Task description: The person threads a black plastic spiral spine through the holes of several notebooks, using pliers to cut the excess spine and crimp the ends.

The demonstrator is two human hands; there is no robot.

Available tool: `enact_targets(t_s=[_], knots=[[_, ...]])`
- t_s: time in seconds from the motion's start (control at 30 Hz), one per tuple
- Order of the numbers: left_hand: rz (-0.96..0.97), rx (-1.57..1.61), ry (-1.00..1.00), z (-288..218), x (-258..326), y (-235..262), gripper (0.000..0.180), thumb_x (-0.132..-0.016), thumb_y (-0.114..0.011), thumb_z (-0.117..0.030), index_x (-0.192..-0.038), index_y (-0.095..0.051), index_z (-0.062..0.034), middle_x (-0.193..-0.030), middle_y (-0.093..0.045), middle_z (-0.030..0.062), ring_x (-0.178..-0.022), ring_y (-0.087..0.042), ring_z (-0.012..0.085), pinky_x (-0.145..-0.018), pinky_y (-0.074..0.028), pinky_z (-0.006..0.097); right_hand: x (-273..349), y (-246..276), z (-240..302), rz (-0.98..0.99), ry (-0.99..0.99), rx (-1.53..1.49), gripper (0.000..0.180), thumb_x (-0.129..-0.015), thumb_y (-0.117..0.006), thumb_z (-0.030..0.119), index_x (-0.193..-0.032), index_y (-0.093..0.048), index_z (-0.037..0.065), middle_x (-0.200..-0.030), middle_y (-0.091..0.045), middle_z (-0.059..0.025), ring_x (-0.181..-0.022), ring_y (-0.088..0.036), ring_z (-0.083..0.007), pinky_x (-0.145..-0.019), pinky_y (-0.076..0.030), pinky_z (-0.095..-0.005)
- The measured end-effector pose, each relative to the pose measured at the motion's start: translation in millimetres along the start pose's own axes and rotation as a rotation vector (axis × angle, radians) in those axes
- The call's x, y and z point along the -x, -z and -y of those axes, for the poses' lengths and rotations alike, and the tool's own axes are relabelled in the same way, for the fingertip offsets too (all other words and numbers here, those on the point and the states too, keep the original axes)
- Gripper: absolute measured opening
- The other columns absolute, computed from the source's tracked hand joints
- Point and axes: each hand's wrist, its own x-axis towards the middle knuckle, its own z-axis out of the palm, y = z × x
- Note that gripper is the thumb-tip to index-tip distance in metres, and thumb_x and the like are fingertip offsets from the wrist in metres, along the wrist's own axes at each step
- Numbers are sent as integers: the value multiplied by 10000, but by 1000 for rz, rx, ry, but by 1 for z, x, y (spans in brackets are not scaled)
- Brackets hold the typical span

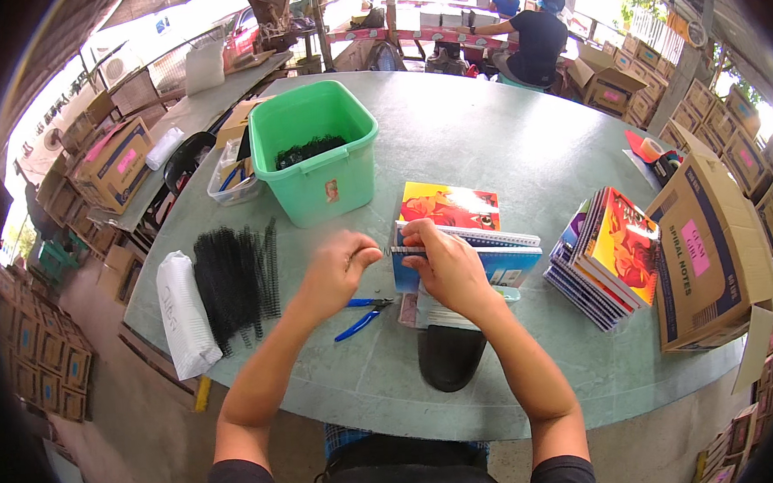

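- Right hand (pixel 447 269): grip closed on the notebook (pixel 512 259).
- Left hand (pixel 342 266): blurred; cannot tell its grip.
- Pliers (pixel 356 327): toward the surface's (pixel 522 156) near edge.

At three o'clock from the middle of the view, an open cardboard box (pixel 725 234) carries a pink label (pixel 694 247) with bold dark capitals, and more dark lettering (pixel 686 287) is printed on the cardboard beneath it. Just inside it, the yellow-and-red top notebook (pixel 625 248) of a stack bears pale title lettering. Between eight and nine o'clock, a white package (pixel 191 317) shows dark handwritten marks. Between nine and ten, a brown carton (pixel 108 188) has a pink label, its writing too small to read. Between ten and eleven, the green tub (pixel 307 198) wears a small sticker (pixel 331 190), likewise illegible.
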Motion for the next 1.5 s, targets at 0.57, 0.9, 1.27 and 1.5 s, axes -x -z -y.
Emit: enact_targets(t_s=[0.57,0.9,1.27,1.5], knots=[[-225,12,-92,-13,33,-10,363,-777,-697,-93,-1123,-592,-63,-891,-614,106,-771,-616,256,-694,-504,348,21,27,-9,-105,54,354,79,-809,-633,172,-831,-627,97,-761,-647,-39,-759,-617,-229,-689,-415,-362],[61,-82,-31,-1,58,-12,352,-790,-656,-38,-1138,-629,-85,-886,-600,122,-753,-622,252,-673,-510,350,12,15,-4,-35,84,347,118,-796,-613,125,-907,-641,150,-728,-587,-24,-728,-583,-210,-655,-383,-353],[-428,238,-10,-22,33,6,345,-810,-624,-82,-1146,-641,-160,-918,-597,159,-776,-636,318,-716,-527,369,22,15,-4,-52,148,425,281,-721,-610,70,-982,-623,171,-731,-536,-19,-724,-557,-207,-635,-376,-354],[-257,132,-58,-26,26,0,329,-826,-592,-28,-1151,-609,-75,-894,-598,116,-777,-636,251,-718,-518,346,30,22,-3,-33,147,508,307,-749,-605,46,-1052,-598,89,-811,-607,-35,-791,-574,-236,-733,-406,-358]])
